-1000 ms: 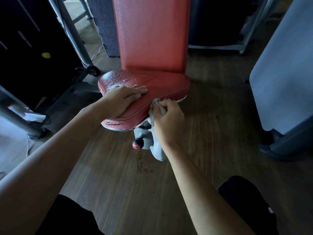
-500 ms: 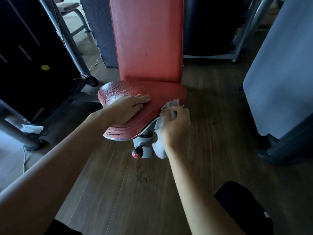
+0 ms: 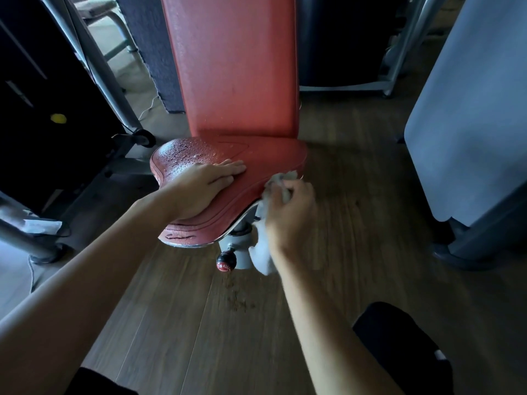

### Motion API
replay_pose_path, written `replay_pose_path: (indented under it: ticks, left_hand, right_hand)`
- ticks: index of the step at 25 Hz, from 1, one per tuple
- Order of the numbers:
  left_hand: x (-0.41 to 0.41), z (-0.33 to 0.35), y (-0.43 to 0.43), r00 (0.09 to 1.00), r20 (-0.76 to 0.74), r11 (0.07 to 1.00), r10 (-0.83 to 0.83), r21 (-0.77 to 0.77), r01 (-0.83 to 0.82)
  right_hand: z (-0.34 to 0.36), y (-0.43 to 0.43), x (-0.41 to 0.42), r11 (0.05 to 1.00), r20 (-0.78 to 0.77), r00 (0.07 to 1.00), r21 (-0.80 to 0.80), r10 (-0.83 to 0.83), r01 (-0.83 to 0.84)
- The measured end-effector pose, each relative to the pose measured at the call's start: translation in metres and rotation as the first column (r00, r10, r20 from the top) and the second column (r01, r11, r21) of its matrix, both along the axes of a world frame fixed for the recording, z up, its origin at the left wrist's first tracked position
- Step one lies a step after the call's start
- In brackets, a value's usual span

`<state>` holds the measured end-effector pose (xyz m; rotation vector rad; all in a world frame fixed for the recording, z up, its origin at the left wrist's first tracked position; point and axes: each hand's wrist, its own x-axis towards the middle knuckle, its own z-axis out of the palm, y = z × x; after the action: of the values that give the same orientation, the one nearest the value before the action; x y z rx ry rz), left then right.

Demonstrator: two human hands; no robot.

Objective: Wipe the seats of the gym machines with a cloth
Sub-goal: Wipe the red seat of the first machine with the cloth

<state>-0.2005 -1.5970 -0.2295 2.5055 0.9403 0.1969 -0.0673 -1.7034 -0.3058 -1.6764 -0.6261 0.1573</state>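
Cloth (image 3: 263,252) sits bunched in the curled right hand (image 3: 291,206) at the near-right edge of the red seat (image 3: 265,158), while the left hand (image 3: 205,189) lies flat on the pad beside it, droplets (image 3: 185,155) lying beyond its fingers, leftward from the cloth

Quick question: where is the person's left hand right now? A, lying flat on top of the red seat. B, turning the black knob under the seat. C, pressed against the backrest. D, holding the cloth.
A: the left hand lies with straight fingers on the red seat, while the right hand holds the cloth at the seat's right edge.
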Motion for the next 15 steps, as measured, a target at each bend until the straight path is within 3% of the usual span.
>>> replay_pose_path:
  ticks: [4,8,15]
  left_hand:
    - [0.001,0.001,-0.001,1.000,0.008,1.000,0.005,0.001,-0.005]
    - [0.003,0.003,-0.004,1.000,0.008,1.000,0.001,0.010,-0.001]
    - [0.005,0.005,-0.008,0.999,-0.022,0.998,0.026,0.056,-0.025]
  right_hand:
    - [0.001,-0.005,-0.012,0.995,0.150,0.984,0.023,0.095,-0.099]
    - [0.005,0.007,0.029,0.997,0.027,0.999,-0.065,-0.047,0.049]
    - [0.014,-0.005,-0.004,0.989,0.123,0.985,-0.098,0.121,-0.110]
